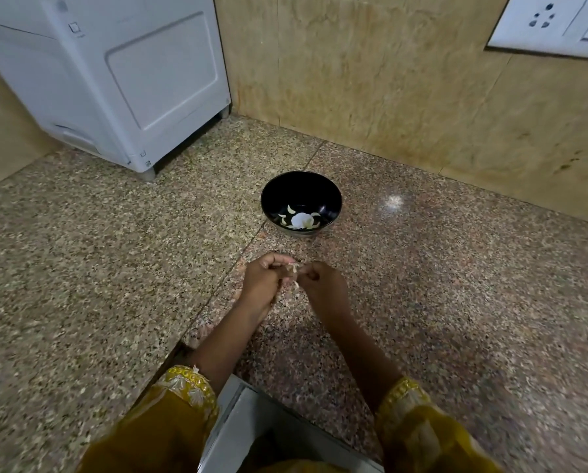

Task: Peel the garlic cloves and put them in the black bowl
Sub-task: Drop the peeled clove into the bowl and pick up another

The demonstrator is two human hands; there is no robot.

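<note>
Left hand [263,279] and right hand [323,285], fingers curled, pinch one clove [293,269] between them above the bench [456,285]. Best to peel it gently, then reach to the bowl [299,189] at 12 o'clock.

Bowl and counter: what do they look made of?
Bowl: glossy black, probably glazed ceramic or melamine, judging by its smooth sheen. Counter: polished speckled stone, likely granite; it mirrors a light spot and shows a straight seam.
</note>
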